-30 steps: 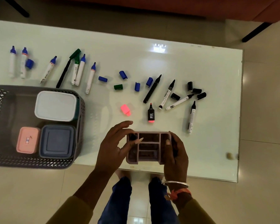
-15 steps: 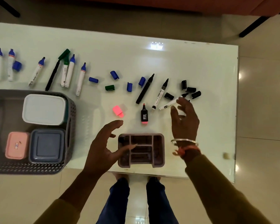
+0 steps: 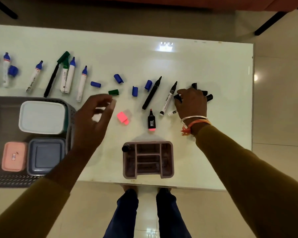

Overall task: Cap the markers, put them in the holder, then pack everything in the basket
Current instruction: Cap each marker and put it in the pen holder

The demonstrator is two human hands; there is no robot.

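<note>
The mauve marker holder stands near the table's front edge, with one dark marker top showing in its left corner slot. Uncapped markers lie in a row behind it: several blue-tipped white ones, a green one, a black one, white ones with black tips and a short pink highlighter. Blue caps, a green cap and a pink cap lie loose. My right hand pinches a black cap among the black caps. My left hand hovers blurred, fingers loosely curled and holding nothing.
The grey mesh basket sits at the left front and overhangs the table edge. It holds a white box, a pink box and a blue-grey box. The table's right edge is just beyond my right hand.
Both hands let go of the holder. My right hand reached back and right to the black caps; my left hand lifted up and forward toward the pink and green caps.
</note>
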